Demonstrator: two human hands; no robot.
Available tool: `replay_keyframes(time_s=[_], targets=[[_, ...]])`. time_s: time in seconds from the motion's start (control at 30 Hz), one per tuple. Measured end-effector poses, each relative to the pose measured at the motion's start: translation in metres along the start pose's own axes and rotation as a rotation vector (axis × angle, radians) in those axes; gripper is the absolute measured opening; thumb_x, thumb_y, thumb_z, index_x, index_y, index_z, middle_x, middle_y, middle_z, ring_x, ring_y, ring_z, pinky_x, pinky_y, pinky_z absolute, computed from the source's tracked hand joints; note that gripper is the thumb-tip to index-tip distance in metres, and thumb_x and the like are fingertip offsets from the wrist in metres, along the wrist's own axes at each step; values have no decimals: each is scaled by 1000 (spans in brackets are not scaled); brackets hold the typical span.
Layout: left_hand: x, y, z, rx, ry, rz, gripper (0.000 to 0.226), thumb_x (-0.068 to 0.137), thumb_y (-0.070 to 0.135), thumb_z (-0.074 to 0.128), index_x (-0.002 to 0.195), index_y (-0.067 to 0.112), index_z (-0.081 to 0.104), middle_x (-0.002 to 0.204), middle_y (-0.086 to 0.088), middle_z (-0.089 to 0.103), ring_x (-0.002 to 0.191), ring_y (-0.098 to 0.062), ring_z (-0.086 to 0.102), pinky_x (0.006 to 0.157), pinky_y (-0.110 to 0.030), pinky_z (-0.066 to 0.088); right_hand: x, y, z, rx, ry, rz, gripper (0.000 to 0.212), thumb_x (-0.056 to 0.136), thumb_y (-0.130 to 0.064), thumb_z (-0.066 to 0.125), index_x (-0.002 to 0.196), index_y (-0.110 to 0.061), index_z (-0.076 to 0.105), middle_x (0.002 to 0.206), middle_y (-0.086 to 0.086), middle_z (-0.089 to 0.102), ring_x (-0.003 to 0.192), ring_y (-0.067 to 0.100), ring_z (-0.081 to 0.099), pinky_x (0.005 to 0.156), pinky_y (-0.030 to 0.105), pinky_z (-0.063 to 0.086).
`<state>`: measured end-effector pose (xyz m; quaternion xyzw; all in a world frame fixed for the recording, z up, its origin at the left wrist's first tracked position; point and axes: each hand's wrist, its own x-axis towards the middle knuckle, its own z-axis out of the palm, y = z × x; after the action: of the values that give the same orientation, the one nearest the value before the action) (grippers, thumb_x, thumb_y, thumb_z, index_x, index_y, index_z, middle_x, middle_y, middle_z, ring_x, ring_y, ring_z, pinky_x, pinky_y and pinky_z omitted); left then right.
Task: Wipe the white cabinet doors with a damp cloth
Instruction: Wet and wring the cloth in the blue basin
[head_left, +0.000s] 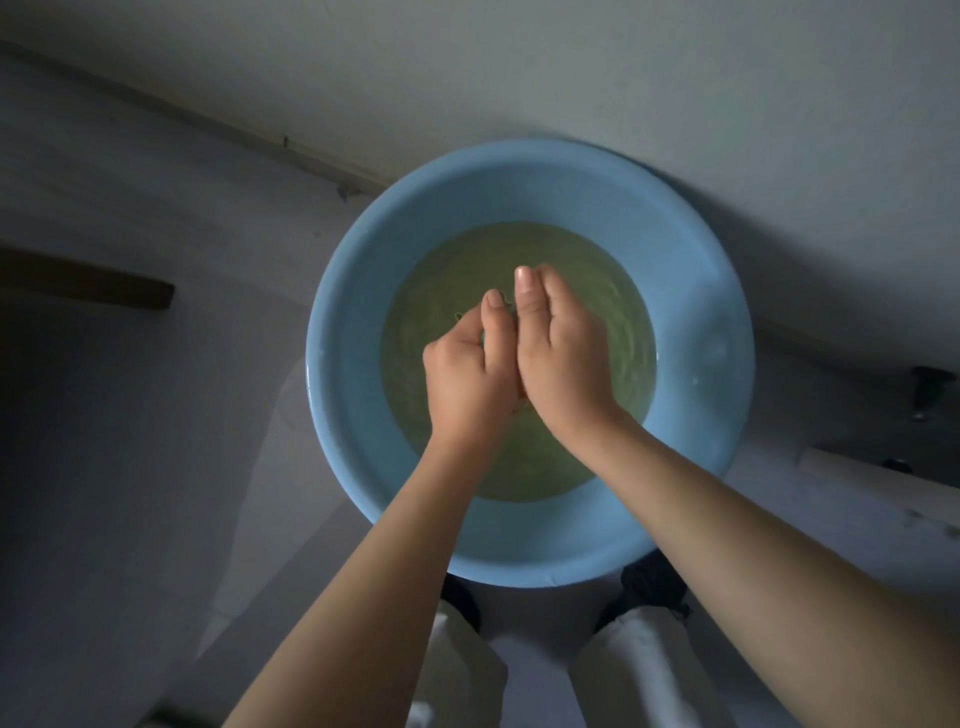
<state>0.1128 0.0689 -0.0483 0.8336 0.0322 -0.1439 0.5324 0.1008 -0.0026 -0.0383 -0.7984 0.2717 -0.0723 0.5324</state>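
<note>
Fingers of the left hand (470, 371) and right hand (558, 353) curl together over the middle of a blue basin (696, 291) of greenish water (597, 291). Whether they grasp the cloth cannot be told; only a faint dark scrap shows at the fingertips. Open water rings both hands. Pale floor (156, 467) surrounds the basin.

A round light-blue plastic basin (530, 358) is seen at frame centre, holding cloudy yellowish-green water (597, 312). Above the water, the left hand (470, 374) and right hand (558, 358) are pressed side by side, fingers pointing toward 12 o'clock. Whether a cloth is held between them cannot be told. At 6 o'clock, white trouser legs (639, 670) and dark shoes (654, 582) are visible below the basin.
</note>
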Motion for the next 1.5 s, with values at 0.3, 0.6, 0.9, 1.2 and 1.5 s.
replay_keyframes(time_s=[0.3, 0.6, 0.9, 1.2, 1.5], targets=[[-1, -1, 0, -121, -44, -157, 57, 99, 34, 39, 43, 24, 39, 36, 13, 39, 39, 0, 35, 40, -17, 28, 3, 8, -6, -134, -51, -255, 31, 95, -17, 45, 77, 4, 59, 54, 1, 51, 50, 18, 48, 50, 28, 34], [-1, -3, 1, -185, -55, -270, 62, 100, 29, 39, 38, 25, 41, 37, 13, 35, 40, -3, 32, 41, -20, 27, 2, 12, -4, -190, -58, -305, 33, 96, -20, 47, 78, 4, 61, 57, 9, 59, 50, 28, 54, 49, 32, 37], [-5, 1, -1, -225, -124, -333, 39, 100, 32, 34, 75, 11, 57, 62, 9, 53, 56, -4, 48, 56, -17, 40, 1, 15, -14, -149, -141, -206, 31, 96, -27, 41, 85, -2, 56, 59, -15, 42, 57, 6, 42, 54, 25, 33], [-11, 67, -26, -300, -216, -272, 15, 96, 35, 52, 109, 35, 57, 95, 8, 66, 82, -9, 67, 68, -22, 53, -5, -28, -73, 60, -171, 131, 7, 100, -31, 45, 104, -29, 50, 94, -19, 59, 83, -15, 54, 73, 4, 40], [-46, 215, -86, -235, -318, -202, 26, 86, 13, 67, 108, 27, 62, 96, -11, 70, 84, -26, 69, 77, -37, 56, -16, -168, -164, 97, -140, 72, 12, 93, -21, 59, 84, -29, 57, 79, -15, 62, 71, -14, 55, 69, 8, 41]])
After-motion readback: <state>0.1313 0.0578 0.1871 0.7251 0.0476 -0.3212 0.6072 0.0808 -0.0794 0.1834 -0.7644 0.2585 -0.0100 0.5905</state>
